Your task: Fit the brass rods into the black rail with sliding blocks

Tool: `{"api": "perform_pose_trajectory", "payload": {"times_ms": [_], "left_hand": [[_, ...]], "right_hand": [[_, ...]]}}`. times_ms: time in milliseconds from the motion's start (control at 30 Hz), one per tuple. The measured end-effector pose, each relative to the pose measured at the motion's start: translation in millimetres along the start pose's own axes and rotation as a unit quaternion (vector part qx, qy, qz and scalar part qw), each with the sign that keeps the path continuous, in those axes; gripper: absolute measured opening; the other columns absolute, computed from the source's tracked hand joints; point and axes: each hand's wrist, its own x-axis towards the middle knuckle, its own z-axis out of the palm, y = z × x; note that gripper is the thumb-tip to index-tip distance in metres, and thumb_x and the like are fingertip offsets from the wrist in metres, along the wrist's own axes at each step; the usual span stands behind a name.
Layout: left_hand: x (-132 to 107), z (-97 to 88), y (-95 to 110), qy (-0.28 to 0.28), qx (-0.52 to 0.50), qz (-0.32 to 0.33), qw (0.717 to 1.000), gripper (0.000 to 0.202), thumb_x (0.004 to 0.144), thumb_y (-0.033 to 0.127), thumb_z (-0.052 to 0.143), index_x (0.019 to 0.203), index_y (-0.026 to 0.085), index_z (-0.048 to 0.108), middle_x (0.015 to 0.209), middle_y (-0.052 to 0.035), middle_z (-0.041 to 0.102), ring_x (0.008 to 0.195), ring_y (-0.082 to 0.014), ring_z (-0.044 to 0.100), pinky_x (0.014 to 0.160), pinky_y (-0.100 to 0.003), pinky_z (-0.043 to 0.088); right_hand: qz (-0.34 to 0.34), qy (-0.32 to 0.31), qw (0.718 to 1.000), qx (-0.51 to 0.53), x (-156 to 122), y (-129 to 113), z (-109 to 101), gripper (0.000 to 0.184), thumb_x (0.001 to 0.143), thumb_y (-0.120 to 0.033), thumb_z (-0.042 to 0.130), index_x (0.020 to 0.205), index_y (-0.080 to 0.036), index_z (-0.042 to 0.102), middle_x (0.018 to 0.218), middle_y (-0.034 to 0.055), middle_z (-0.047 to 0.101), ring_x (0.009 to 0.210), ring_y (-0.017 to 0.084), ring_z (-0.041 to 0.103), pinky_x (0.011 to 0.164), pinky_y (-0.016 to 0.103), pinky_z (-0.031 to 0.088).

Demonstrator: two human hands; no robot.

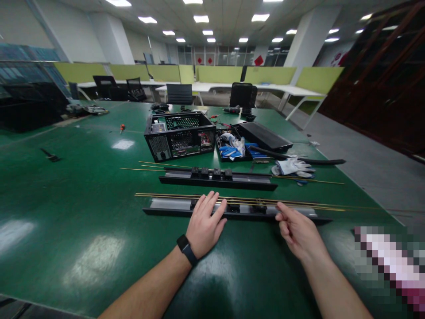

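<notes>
two hands are at the near black rail (244,217): the left hand (206,226) lies open across the thin brass-coloured rods (247,201); the right hand (299,228) is half curled at right, its grip unclear. pressing lightly should keep them straight and parallel.

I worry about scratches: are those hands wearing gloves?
No, the left hand and right hand are bare; a white glove lies on the table.
</notes>
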Motion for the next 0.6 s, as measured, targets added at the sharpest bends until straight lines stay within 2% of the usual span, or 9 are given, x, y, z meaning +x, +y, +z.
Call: {"api": "perform_pose_trajectory", "payload": {"times_ms": [233,600], "left_hand": [[1.0,-0.2,3.1,-0.031,0.004,0.008,0.999,0.055,0.091,0.022,0.057,0.144,0.019,0.044,0.152,-0.0151,0.041,0.147,-0.0297,0.027,0.118,-0.055,0.029],[1.4,-0.3,3.3,-0.031,-0.001,0.006,1.0,0.053,0.091,0.022,0.057,0.143,0.019,0.046,0.152,-0.0151,0.041,0.147,-0.0298,0.028,0.118,-0.055,0.029]], "right_hand": [[-0.004,0.016,1.0,0.012,3.4,-1.4,-4.8,0.036,0.063,-0.033,0.087,0.068,-0.017,0.056,0.058,-0.0004,0.06,0.029,0.003,0.036,0.02,0.014,0.021],[-0.005,0.035,0.999,-0.001,4.1,-3.0,-5.8,0.036,0.063,-0.036,0.087,0.069,-0.017,0.057,0.06,0.0008,0.062,0.03,0.004,0.037,0.02,0.015,0.02]]}}
